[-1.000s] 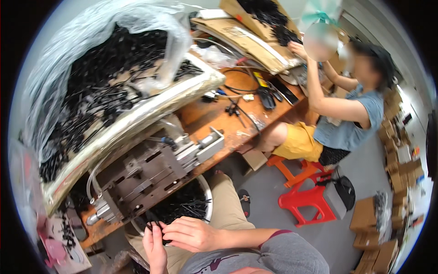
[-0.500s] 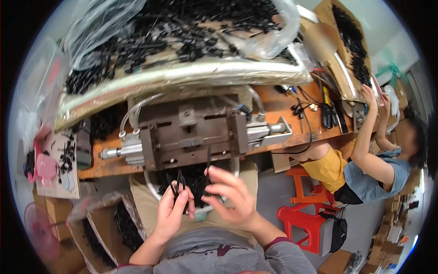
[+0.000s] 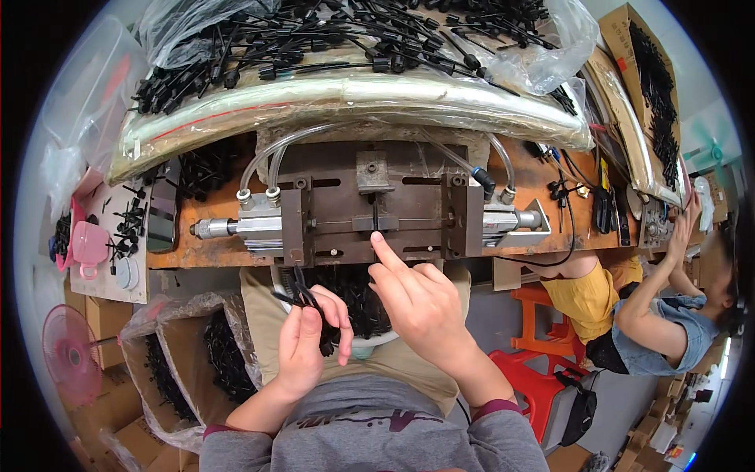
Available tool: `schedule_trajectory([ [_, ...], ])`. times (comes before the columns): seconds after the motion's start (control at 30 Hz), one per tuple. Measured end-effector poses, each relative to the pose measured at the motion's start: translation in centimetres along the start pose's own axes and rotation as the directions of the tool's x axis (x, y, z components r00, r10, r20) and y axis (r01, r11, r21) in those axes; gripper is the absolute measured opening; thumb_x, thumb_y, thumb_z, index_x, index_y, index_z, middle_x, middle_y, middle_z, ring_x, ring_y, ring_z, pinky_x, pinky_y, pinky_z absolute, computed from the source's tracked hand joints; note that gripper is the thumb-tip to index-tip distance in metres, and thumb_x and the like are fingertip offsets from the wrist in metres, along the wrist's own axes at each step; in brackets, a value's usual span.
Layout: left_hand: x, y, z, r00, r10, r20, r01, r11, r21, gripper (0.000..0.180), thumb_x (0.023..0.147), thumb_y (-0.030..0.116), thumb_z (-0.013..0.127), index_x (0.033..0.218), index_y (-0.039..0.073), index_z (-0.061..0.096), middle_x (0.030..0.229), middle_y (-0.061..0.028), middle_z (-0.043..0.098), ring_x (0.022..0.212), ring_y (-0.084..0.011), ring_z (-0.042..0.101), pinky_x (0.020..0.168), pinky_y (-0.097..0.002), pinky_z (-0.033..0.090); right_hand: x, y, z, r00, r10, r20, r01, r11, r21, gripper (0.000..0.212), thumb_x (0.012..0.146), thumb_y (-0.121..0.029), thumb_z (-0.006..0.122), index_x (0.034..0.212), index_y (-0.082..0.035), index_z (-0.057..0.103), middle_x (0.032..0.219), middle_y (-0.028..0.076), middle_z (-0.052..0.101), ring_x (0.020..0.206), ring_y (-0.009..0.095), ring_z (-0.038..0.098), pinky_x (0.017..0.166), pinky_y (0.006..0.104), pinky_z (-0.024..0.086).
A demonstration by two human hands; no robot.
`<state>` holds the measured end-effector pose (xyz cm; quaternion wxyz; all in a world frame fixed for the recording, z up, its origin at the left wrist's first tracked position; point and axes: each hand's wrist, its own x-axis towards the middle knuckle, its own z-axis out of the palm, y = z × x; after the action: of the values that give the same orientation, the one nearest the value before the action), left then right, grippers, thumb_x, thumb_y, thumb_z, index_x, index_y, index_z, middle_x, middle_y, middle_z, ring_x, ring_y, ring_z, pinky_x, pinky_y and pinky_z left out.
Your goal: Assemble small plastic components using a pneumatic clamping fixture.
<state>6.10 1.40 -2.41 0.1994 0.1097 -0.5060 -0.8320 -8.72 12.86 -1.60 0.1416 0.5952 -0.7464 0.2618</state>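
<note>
My left hand is closed around several thin black plastic stems with round ends, held low in front of the machine. With the index finger stretched out, my right hand touches the lower end of a slim black stem. That stem stands in the middle slot of a dark metal clamping fixture. The other fingers of my right hand are bent and appear to hold nothing. Below the fixture, between my legs, a white-rimmed container holds more black parts, partly hidden by my hands.
Pneumatic cylinders with clear hoses flank the fixture on the wooden bench. Behind it, a plastic-wrapped tray edge bears heaped black parts. Lined boxes stand lower left, a pink fan beside them. A co-worker sits at right near red stools.
My right hand has moved forward from beside the left hand to the fixture, and a black stem now stands in its slot. My left hand still holds black stems. The view has shifted.
</note>
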Motion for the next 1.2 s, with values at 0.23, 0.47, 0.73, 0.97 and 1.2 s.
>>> schedule_trajectory([
  [0.23, 0.4, 0.5, 0.0, 1.0, 0.003, 0.0, -0.003, 1.0, 0.009, 0.032, 0.104, 0.028, 0.03, 0.091, 0.002, 0.041, 0.092, -0.0131, 0.047, 0.058, -0.0151, 0.055, 0.051, -0.0243, 0.046, 1.4, -0.4, -0.4, 0.995, 0.081, 0.054, -0.077, 0.995, -0.07, 0.018, 0.075, -0.007, 0.069, 0.091, -0.003, 0.061, 0.124, 0.013, 0.062, 0.054, 0.012, 0.054, 0.057, 0.0241, 0.042],
  [0.47, 0.5, 1.0, 0.2, 0.999, -0.036, 0.001, 0.036, 0.996, -0.078, 0.028, 0.104, 0.025, 0.03, 0.09, 0.003, 0.041, 0.095, -0.0152, 0.051, 0.065, -0.0183, 0.058, 0.062, -0.0298, 0.051, 1.1, -0.2, -0.3, 0.995, 0.068, 0.074, -0.064, 0.997, -0.046, 0.022, 0.07, -0.006, 0.061, 0.091, 0.0, 0.061, 0.126, 0.019, 0.059, 0.049, 0.009, 0.053, 0.055, 0.0233, 0.042],
  [0.73, 0.6, 0.8, 0.1, 0.998, -0.059, -0.017, 0.059, 0.998, -0.024, 0.034, 0.105, 0.033, 0.026, 0.088, 0.006, 0.04, 0.093, -0.0144, 0.056, 0.081, -0.0209, 0.06, 0.078, -0.034, 0.051, 1.4, -0.8, -0.5, 0.985, 0.116, 0.128, -0.108, 0.992, -0.065, 0.024, 0.069, -0.006, 0.063, 0.093, -0.001, 0.061, 0.126, 0.018, 0.059, 0.048, 0.011, 0.054, 0.053, 0.0243, 0.044],
  [0.97, 0.8, 0.7, 0.3, 0.998, 0.017, -0.055, -0.013, 0.998, 0.066, 0.034, 0.105, 0.03, 0.025, 0.087, 0.007, 0.041, 0.109, -0.0233, 0.06, 0.111, -0.032, 0.057, 0.097, -0.0434, 0.045, 0.7, -0.4, -1.1, 0.983, 0.117, -0.14, -0.032, 0.866, 0.5, 0.025, 0.067, 0.0, 0.073, 0.09, -0.003, 0.065, 0.096, 0.012, 0.069, 0.062, 0.018, 0.065, 0.056, 0.0263, 0.049],
  [1.2, 1.0, 0.8, 1.8, 0.994, -0.111, -0.022, 0.109, 0.992, -0.068, 0.03, 0.104, 0.029, 0.031, 0.093, 0.005, 0.046, 0.108, -0.0197, 0.06, 0.113, -0.0328, 0.057, 0.097, -0.0434, 0.046, 0.1, -3.2, -2.1, 0.99, -0.092, -0.108, 0.126, 0.915, 0.382, 0.037, 0.056, -0.005, 0.071, 0.093, -0.002, 0.069, 0.089, 0.008, 0.064, 0.065, 0.019, 0.06, 0.053, 0.0285, 0.047],
])
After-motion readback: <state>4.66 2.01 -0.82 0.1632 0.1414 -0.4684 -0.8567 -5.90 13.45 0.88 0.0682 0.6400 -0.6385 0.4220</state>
